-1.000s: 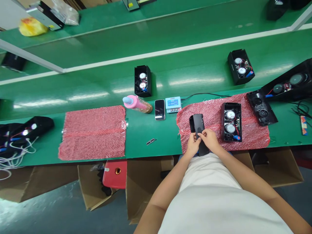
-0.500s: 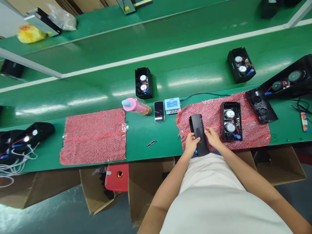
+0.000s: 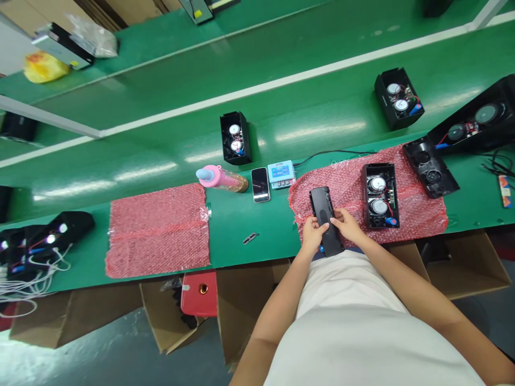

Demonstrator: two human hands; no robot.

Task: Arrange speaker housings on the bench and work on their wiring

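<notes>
Near my waist, over the edge of pink bubble wrap, I hold a long black plastic speaker housing tilted slightly. My left hand grips its left side, thumb on the face. My right hand pinches the right side, thumb tip pressed on the front surface. Something blue shows at the housing's lower left; its inside is hidden. Just right of my right hand, an open black speaker box with two round drivers, red wires and a blue part lies on the wrap.
A blue-white meter, a phone and a pink-capped bottle stand left of the wrap. A small dark part lies nearby. Further open speaker boxes sit beyond. Another pink wrap sheet and white cables lie left.
My right thumb has moved from the housing's right edge onto its face. The left hand keeps its grip. The whole view has shifted slightly.
</notes>
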